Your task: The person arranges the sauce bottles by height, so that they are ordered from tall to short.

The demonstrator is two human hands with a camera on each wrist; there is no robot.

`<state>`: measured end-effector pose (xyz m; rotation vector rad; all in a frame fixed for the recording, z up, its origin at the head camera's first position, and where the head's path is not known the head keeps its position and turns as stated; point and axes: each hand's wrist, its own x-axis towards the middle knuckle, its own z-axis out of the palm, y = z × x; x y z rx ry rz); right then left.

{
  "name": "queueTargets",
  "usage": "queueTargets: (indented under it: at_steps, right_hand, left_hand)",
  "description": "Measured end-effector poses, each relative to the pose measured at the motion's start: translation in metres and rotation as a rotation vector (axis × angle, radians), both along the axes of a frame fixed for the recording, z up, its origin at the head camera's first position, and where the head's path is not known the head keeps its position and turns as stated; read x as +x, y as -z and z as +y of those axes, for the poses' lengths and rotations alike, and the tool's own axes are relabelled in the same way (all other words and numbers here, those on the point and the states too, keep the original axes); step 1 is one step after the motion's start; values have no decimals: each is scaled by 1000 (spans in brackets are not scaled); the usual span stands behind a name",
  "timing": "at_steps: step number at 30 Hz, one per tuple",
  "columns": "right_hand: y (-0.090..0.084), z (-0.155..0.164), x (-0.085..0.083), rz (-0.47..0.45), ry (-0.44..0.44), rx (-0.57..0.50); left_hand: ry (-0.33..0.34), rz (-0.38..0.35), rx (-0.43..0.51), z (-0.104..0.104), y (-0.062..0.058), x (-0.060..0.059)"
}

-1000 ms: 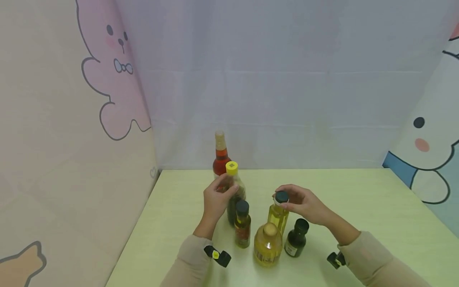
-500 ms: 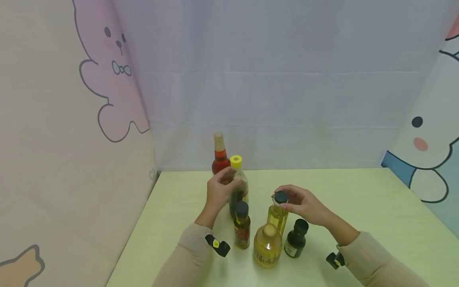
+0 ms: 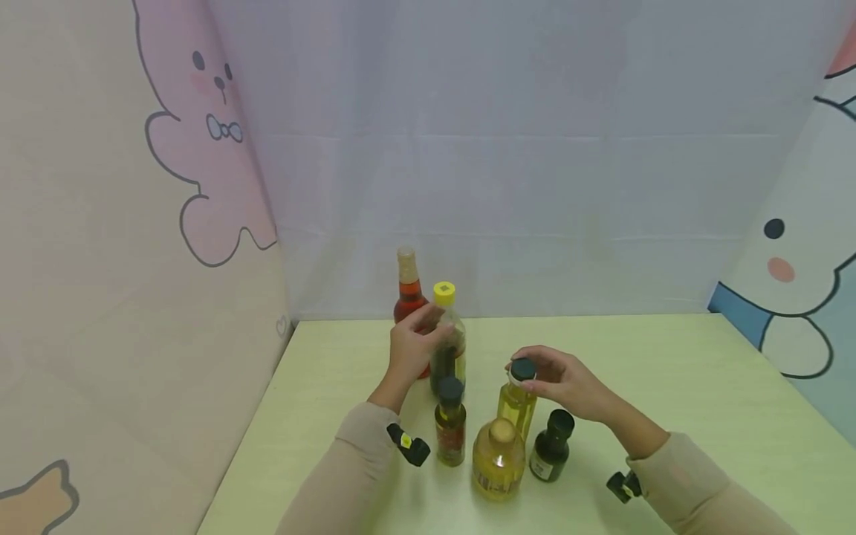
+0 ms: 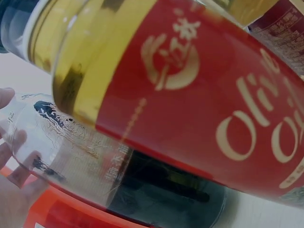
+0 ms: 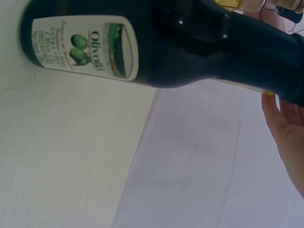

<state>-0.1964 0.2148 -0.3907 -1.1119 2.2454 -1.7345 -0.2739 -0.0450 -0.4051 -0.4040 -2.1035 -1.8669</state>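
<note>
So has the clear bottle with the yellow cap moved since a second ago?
Yes. The yellow-capped bottle, gripped by the left hand, has shifted back toward the red bottle at the table's far edge.

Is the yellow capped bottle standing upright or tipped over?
Upright: the yellow capped bottle stands vertical, cap on top, gripped by the left hand.

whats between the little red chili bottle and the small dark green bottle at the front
The wide yellow oil bottle stands between the chili bottle and dark green bottle, seen in the head view.

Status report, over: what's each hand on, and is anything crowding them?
Left hand grips yellow-capped bottle. Right hand pinches black cap of oil bottle. Red bottle behind the left; three more bottles crowd the front.
</note>
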Motion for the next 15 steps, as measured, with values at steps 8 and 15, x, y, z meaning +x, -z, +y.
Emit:
queueTargets:
  at_steps: [8,15]
  right_hand:
    - [4,1,-3,4,-5,-8]
    - [3,1,-2,-2,6,-3]
  left_hand:
    - [29,-39,-6,5,-6,-9]
    - [33,-11,-14,11,-5,-16]
